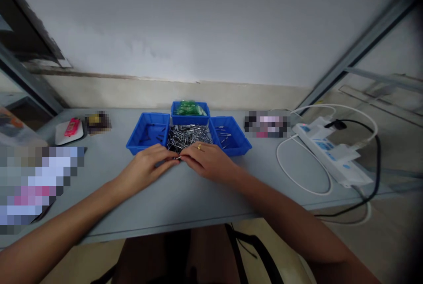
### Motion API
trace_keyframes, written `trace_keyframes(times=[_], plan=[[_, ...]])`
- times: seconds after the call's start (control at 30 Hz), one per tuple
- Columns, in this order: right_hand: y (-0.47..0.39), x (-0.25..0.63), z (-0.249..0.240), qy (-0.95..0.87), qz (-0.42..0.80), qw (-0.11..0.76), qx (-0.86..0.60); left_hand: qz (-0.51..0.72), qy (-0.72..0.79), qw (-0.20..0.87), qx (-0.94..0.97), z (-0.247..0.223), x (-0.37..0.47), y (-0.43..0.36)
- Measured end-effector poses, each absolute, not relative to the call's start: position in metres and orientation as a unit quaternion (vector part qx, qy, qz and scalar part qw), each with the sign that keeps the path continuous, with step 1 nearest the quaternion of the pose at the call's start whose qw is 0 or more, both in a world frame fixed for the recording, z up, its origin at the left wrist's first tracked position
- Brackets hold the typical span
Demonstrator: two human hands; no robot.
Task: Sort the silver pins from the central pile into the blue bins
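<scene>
My left hand (149,163) and my right hand (209,161) meet in front of the blue trays, their fingers pinched together. Between the fingertips is a small thin metal rod (179,157), gripped from both sides; its ends are hidden. Just behind the hands lies a heap of loose silvery metal rods (189,136), partly covered by my right hand. The left blue tray (137,140) holds a few small dark pieces. In the right blue tray (240,140) lie several thin rods. Green plastic packets (190,108) fill the rear blue tray (190,120).
A white power strip (333,158) with plugs and looping cables (304,192) occupies the table's right side. Blurred-out objects lie at the left and beyond the right tray. A pink item (72,127) sits on a white pad (62,135). Metal posts stand at both sides.
</scene>
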State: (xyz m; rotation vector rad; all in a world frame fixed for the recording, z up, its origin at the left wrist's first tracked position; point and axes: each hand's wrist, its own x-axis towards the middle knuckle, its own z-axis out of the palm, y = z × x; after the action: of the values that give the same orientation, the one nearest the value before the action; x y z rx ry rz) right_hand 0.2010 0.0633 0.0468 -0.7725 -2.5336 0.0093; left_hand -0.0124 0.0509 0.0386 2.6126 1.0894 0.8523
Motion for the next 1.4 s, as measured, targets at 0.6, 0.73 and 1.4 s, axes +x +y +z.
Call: trace_keyframes(times=[0.6, 0.73, 1.4], plan=[[0.0659, 0.2024, 0.0461, -0.932, 0.004, 0.238, -0.272, 0.278, 0.365, 0.092, 0.884, 0.0392, -0.011, 0.0506], [0.0655, 0.202, 0.0462, -0.931, -0.001, 0.239, -0.275, 0.281, 0.363, 0.097, 0.883, 0.0407, -0.0105, 0.0495], [0.0662, 0.2028, 0.0454, -0.927, 0.025, 0.236, -0.292, 0.272, 0.368, 0.085, 0.885, 0.0422, -0.0107, 0.0485]])
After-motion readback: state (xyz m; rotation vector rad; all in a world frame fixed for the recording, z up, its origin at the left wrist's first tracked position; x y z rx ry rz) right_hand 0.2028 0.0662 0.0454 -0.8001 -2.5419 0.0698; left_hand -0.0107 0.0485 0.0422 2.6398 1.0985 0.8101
